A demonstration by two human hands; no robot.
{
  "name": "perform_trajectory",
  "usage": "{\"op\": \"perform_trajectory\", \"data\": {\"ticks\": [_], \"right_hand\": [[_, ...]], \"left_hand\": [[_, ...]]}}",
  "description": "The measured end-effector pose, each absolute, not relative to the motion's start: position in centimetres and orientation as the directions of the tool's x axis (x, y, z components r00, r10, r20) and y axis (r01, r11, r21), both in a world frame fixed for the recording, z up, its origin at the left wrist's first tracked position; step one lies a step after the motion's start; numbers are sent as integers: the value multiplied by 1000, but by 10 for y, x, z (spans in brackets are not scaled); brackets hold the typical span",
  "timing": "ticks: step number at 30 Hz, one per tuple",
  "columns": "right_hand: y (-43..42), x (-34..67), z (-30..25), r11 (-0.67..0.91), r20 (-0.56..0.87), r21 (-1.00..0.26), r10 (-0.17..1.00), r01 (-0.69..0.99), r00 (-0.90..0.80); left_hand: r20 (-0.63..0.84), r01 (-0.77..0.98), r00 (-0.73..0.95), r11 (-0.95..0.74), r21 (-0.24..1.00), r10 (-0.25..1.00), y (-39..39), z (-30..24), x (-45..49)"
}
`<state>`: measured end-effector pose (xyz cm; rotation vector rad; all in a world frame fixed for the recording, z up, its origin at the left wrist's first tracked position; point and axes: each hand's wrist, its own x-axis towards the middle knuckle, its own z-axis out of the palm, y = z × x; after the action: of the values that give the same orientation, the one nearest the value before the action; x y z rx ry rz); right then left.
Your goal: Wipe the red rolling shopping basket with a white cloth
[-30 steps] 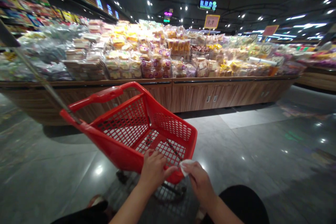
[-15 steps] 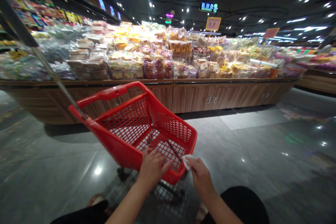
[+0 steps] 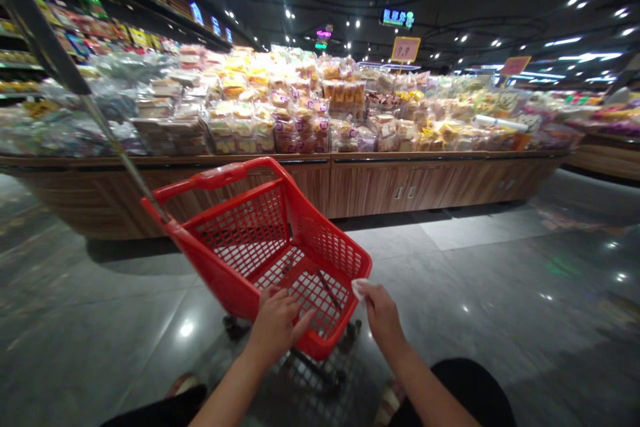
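A red plastic shopping basket (image 3: 235, 280) on wheels stands on the grey floor in front of me, empty, with its long metal pull handle (image 3: 75, 87) slanting up to the upper left. My left hand (image 3: 277, 320) grips the basket's near rim, fingers curled over the edge. My right hand (image 3: 383, 310) is beside the rim's right corner, pinched shut on a small white wipe (image 3: 358, 289).
A long wooden display counter (image 3: 380, 183) piled with bagged breads and snacks (image 3: 295, 113) runs across the aisle ahead. Price signs (image 3: 405, 49) stand above it. Shelves (image 3: 60, 27) line the left. Polished grey floor (image 3: 500, 280) stretches to the right.
The basket has rolled slightly right and away; my left hand stays on the rim. My right hand with the wipe has risen closer to the basket's right corner.
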<state>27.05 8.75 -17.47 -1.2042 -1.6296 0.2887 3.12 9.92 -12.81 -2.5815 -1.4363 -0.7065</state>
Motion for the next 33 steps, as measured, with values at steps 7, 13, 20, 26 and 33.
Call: {"op": "perform_trajectory", "data": {"ticks": [7, 13, 20, 26, 33], "right_hand": [[55, 243, -176, 548, 575, -679, 811, 489, -111], [92, 270, -171, 483, 575, -685, 818, 545, -2], [73, 256, -175, 502, 544, -727, 837, 469, -52], [94, 272, -173, 497, 566, -700, 824, 513, -27], [74, 257, -172, 514, 552, -712, 831, 479, -72]], "left_hand": [[432, 816, 453, -558, 151, 780, 97, -130, 22], [380, 794, 491, -582, 175, 784, 92, -124, 10], [370, 794, 494, -581, 178, 787, 88, -123, 1], [343, 777, 534, -608, 160, 773, 85, -121, -9], [353, 777, 537, -612, 147, 766, 86, -120, -12]]}}
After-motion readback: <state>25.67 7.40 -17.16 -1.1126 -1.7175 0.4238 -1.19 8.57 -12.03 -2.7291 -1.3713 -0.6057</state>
